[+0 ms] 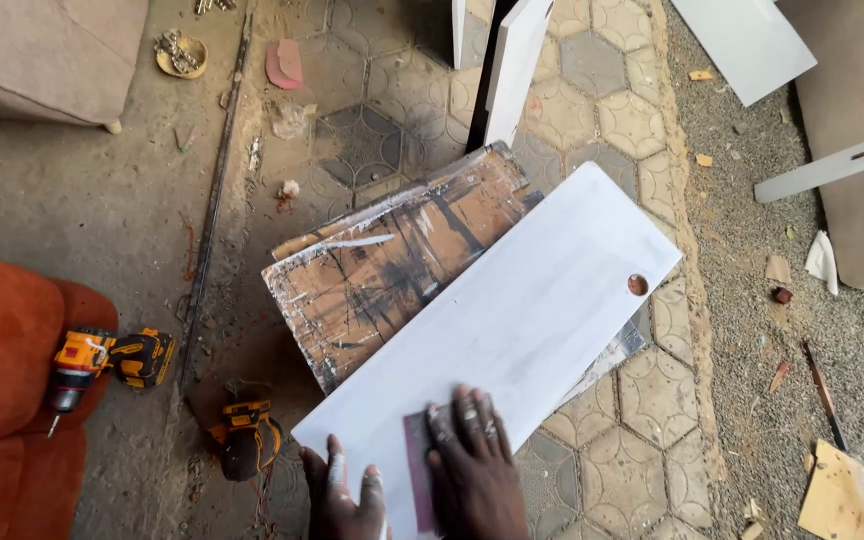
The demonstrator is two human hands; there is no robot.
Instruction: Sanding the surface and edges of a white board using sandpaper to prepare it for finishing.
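Far left, an orange cushion (2,350) carries a yellow and black cordless drill (107,362) at its right edge, bit pointing down. Just right of it, on the dirt floor (102,210), lies a second yellow and black power tool (245,438). Up near the top left a small yellow dish (181,53) sits on the ground, filled with what look like small metal fittings; I cannot tell which kind.

Next comes the person's left hand (344,495), dusted white, lying flat on the near corner of a long white board (512,320), fingers spread a little and holding nothing. Just beside it the right hand (472,460) also lies flat, fingers open and pressed down on a dark reddish sheet of sandpaper (418,470), which lies against the board's near end. Only the sheet's left strip shows past the hand.

The white board runs diagonally from the near corner up toward the right, resting on a scuffed brown worktop (392,265) streaked with white and black. A round hole (637,285) sits close to the board's far right edge.

Beyond the worktop's far edge, white panels (514,65) stand upright on the hexagonal paving (652,390). To the right, on gravel (752,330), more white boards (747,40) lie near the top, with wood scraps (832,490) at the bottom right corner.
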